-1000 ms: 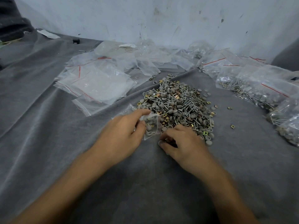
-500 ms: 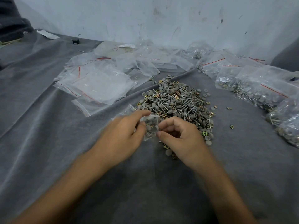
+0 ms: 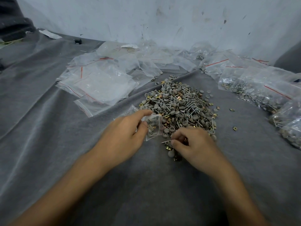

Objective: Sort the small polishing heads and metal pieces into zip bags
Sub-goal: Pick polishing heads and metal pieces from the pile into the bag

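Over on the left, a loose stack of empty zip bags (image 3: 97, 84) waits flat on the grey cloth surface (image 3: 40, 128), within reach for the next round. Now the left hand (image 3: 123, 136): thumb and forefinger pinched on a small zip bag (image 3: 154, 126), lifting its mouth toward the pile so pieces can drop straight in. A few grey heads already sit inside it. Centre stage, the big heap of polishing heads and metal pieces (image 3: 177, 108), grey caps, thin pins and brass squares all tangled together, just beyond both hands. The right hand (image 3: 193, 144) is curled at the heap's near edge, fingertips closed on a thin pin; whether more is tucked under the palm I cannot tell, the fingers cover it. A small scatter of pieces lies beneath that hand too, partly hidden. Far right, filled bags (image 3: 254, 92) are piled up, parked clear of the working area, and the outermost ones run off the frame edge. The far bags against the wall blur into one glossy mass.
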A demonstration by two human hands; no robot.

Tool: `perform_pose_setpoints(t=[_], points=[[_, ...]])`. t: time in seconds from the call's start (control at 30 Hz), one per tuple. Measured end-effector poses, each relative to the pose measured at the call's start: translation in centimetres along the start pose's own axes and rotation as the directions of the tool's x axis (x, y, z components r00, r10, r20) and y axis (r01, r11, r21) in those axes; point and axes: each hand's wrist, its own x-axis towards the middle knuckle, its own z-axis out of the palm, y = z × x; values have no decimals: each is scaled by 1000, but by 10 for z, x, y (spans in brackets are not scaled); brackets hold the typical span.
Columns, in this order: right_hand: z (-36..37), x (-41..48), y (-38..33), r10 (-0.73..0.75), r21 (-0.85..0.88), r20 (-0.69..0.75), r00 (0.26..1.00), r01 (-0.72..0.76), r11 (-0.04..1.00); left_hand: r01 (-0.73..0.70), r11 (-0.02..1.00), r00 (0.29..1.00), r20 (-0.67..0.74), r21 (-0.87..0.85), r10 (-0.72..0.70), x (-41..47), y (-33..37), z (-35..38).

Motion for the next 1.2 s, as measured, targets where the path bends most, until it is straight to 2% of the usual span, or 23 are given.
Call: perform_pose_setpoints(t=[0.07,0.3,0.43,0.53,0.6,0.7,0.77,0.87,0.93,1.03,1.2], points=[[1,0,-1,12,-53,28,1000,-10,999,-2,1000,1000,2,2,2,0,0,0],[0,0,-2,-6,-8,104,995,7,1000,4,1000,1000,16,6,-4,0,1,0],[2,-1,-3,-5,236,9,1000,2,972,3,1000,1000,17,8,-3,-1,2,0],[8,1,-12,22,430,-81,996,15,903,16,1000,1000,9,12,-16,0,3,1],[14,3,-20,35,539,-84,996,16,842,21,1000,1000,13,15,-22,0,3,1],[23,8,-28,37,595,-83,996,20,803,16,1000,1000,20,14,-16,-1,4,1],[25,11,-29,53,611,-163,985,59,789,0,1000,1000,12,2,0,0,4,-1],[22,13,-24,87,508,-258,962,58,859,-69,998,997,27,13,68,-2,4,-4],[22,13,-24,64,511,-192,979,44,858,-126,992,990,66,32,124,-5,7,-3],[23,11,-30,-14,603,-114,993,80,793,-180,983,979,106,46,175,-8,11,-2],[21,9,-27,-25,608,-36,999,42,793,-175,984,976,127,-33,178,-8,12,-6]])
